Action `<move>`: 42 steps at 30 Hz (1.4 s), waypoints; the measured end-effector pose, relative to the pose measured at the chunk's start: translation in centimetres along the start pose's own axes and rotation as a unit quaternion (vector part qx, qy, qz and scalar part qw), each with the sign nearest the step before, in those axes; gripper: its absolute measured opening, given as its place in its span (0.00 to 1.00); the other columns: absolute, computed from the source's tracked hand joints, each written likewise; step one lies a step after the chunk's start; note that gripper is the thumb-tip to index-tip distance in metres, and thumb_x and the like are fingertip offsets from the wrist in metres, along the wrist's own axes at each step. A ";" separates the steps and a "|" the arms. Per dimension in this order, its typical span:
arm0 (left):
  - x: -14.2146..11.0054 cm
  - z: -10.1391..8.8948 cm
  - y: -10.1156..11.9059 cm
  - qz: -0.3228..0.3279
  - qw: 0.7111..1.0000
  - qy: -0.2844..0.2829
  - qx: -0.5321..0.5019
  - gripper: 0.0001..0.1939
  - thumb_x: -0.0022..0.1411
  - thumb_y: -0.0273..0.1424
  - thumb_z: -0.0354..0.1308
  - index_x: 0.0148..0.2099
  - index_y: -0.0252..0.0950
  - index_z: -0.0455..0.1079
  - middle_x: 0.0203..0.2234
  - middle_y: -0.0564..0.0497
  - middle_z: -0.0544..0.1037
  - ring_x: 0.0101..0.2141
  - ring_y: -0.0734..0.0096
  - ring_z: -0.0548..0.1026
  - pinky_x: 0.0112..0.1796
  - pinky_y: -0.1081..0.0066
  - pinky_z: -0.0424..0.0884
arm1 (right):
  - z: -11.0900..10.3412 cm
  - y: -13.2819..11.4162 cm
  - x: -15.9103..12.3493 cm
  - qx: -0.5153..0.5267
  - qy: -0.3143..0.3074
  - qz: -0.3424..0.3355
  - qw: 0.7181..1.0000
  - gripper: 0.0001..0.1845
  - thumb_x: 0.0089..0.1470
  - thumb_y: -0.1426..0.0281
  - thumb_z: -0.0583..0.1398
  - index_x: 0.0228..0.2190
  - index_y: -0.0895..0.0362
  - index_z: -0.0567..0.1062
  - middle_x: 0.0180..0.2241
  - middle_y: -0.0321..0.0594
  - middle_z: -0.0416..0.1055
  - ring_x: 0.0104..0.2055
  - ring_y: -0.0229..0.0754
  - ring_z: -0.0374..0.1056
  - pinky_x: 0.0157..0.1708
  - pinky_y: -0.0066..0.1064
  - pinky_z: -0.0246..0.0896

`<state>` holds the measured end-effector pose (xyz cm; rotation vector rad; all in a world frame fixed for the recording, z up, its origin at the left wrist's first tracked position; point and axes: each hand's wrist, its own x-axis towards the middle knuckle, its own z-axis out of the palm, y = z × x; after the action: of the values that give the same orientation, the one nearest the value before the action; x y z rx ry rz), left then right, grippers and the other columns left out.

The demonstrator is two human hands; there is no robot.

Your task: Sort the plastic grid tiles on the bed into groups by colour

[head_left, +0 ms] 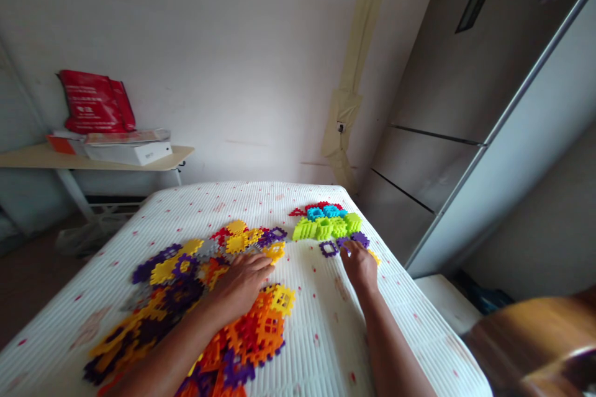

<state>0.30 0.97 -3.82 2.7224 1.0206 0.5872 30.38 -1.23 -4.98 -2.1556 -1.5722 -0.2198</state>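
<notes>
Two bare hands are at work on a bed (321,329) with a white bumpy cover and little red dots. The left hand (239,288) lies flat and wide, palm down, on a big messy pile of plastic waffle blocks (186,279) near the middle of the bed. The pile has yellow, orange, purple, gray and red blocks in it. That hand is not closed around anything I can see.

The right hand (358,265) is closer to the far end of the bed, with its fingers bent down. Its fingertips (347,252) touch a purple block (358,239) — but I cannot tell if they are holding it. Another purple block (328,249) lies just beside that hand.

Near the far end of the bed sits a neat group of blocks, apart from the big pile. Lime green blocks (326,228) are in front, blue blocks (323,212) are behind them, and red blocks (316,208) are at the back.

Past the far end of the bed, a silver fridge (433,105) stands to the right. To the left, a shelf (93,158) holds a red bag (95,102) and a white box (128,152).
</notes>
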 end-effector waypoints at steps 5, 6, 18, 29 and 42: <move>0.3 -0.2 -0.4 -0.155 0.946 0.125 -0.256 0.12 0.51 0.27 0.51 0.35 0.38 0.75 0.35 0.49 0.79 0.40 0.64 0.75 0.47 0.64 0.68 | 0.2 -1.6 -0.6 0.080 0.002 -0.080 0.994 0.12 0.57 0.70 0.53 0.35 0.56 0.76 0.34 0.40 0.73 0.33 0.38 0.69 0.31 0.24 0.56; 0.2 -0.3 -0.3 -0.178 0.937 0.131 -0.271 0.12 0.52 0.29 0.51 0.35 0.37 0.75 0.34 0.48 0.80 0.38 0.64 0.76 0.43 0.65 0.70 | 0.2 -2.1 -0.8 0.108 0.002 -0.099 0.989 0.12 0.57 0.70 0.53 0.35 0.57 0.76 0.34 0.41 0.73 0.32 0.38 0.68 0.32 0.24 0.57; -0.9 -0.5 1.0 -0.296 0.819 0.130 -0.474 0.15 0.45 0.38 0.61 0.34 0.34 0.73 0.27 0.49 0.79 0.32 0.64 0.76 0.38 0.66 0.71 | 0.4 -10.2 -5.6 0.387 -0.100 -0.222 0.889 0.28 0.45 0.59 0.63 0.47 0.56 0.70 0.42 0.45 0.71 0.40 0.44 0.67 0.36 0.33 0.65; -1.0 0.3 0.8 -0.309 0.819 0.136 -0.464 0.18 0.42 0.42 0.64 0.34 0.36 0.74 0.29 0.50 0.80 0.35 0.59 0.77 0.40 0.64 0.73 | 0.5 -10.5 -5.9 0.295 -0.069 -0.293 0.907 0.26 0.49 0.59 0.61 0.48 0.57 0.68 0.42 0.46 0.72 0.43 0.47 0.66 0.44 0.38 0.63; -1.1 2.5 -0.3 -0.272 0.842 0.090 -0.458 0.22 0.41 0.45 0.65 0.38 0.38 0.74 0.37 0.45 0.80 0.42 0.55 0.77 0.46 0.59 0.71 | -2.4 1.9 0.1 0.216 0.083 0.015 0.973 0.17 0.47 0.67 0.62 0.40 0.59 0.75 0.41 0.46 0.74 0.44 0.46 0.68 0.45 0.34 0.61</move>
<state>0.36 0.39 -6.49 1.4854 1.0937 0.9168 32.49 -2.63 -3.33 -1.7732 -1.3458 -0.0390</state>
